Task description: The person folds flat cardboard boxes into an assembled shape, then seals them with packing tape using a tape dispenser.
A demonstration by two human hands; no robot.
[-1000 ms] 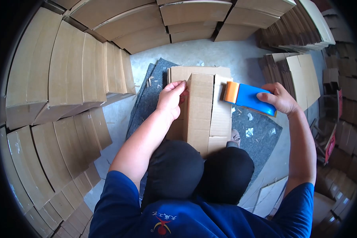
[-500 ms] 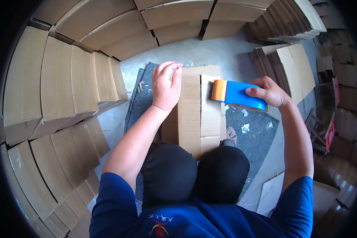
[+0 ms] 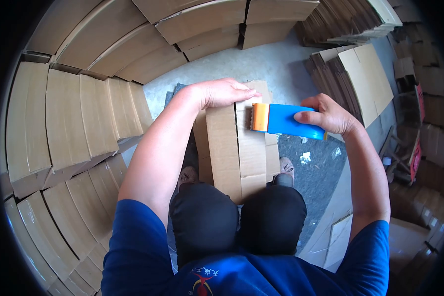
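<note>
A long cardboard box stands in front of my knees, its top flaps meeting along a lengthwise seam. My left hand lies over the far end of the box, fingers stretched out to the right across the flaps. In my right hand is a blue tape dispenser, gripped round its body with the thumb on top. Its orange head, with a toothed edge, points left and overlaps the right flap in this view, just short of the left fingertips.
Cardboard boxes are stacked along the left and across the back. Flat cardboard sheets stand at the far right. A dark mat with bits of clear scrap lies under the box. My shoes flank the box.
My left hand has swung from upright beside the box to lying across its far end. The tape dispenser in my right hand has shifted slightly left.
</note>
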